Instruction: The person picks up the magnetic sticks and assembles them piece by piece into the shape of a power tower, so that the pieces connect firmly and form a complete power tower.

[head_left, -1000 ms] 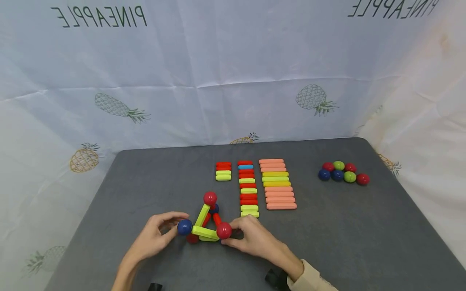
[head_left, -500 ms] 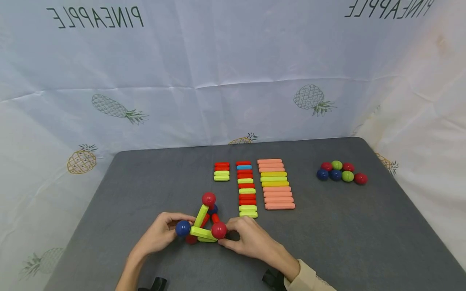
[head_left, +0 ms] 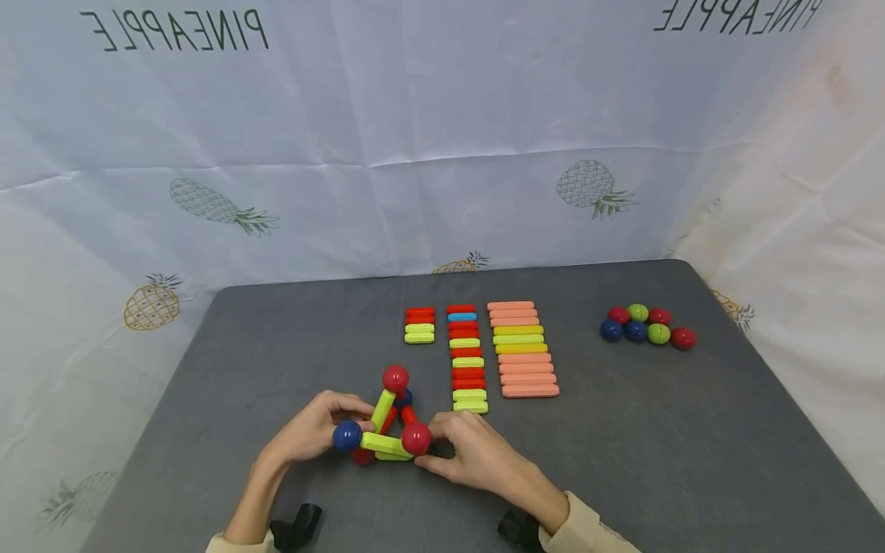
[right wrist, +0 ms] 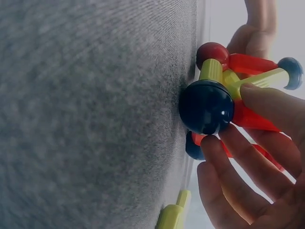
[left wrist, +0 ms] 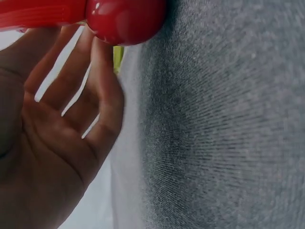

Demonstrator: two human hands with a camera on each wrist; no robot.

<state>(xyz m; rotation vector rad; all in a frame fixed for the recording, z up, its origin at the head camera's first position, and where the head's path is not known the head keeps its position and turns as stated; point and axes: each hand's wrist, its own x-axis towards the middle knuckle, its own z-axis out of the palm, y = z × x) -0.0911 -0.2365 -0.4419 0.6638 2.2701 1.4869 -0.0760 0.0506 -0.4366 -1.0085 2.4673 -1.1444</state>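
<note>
A frame of magnetic rods and balls (head_left: 382, 442) stands on the grey table, with red and blue balls at its corners joined by yellow-green and red rods. At its left corner my left hand (head_left: 319, 427) holds it, thumb and fingers around a red upright rod (left wrist: 43, 13) above a red ball (left wrist: 126, 20). My right hand (head_left: 477, 453) grips the right corner, under the upper red ball (head_left: 416, 438). Seen from the right wrist, a dark blue ball (right wrist: 206, 107) forms that corner's foot, with the thumb and fingertips around it and the red rod above.
Behind the frame lie a short row of red and yellow-green rods (head_left: 419, 326), a longer row (head_left: 467, 353) with one blue rod, and longer pink and yellow rods (head_left: 525, 369). Several loose balls (head_left: 636, 332) sit at the back right. A printed cloth (head_left: 387, 138) hangs behind the table.
My left hand has shifted rightward and farther around the left corner, its fingers now behind the blue ball. The frame has moved slightly left in view; my right hand keeps its grip.
</note>
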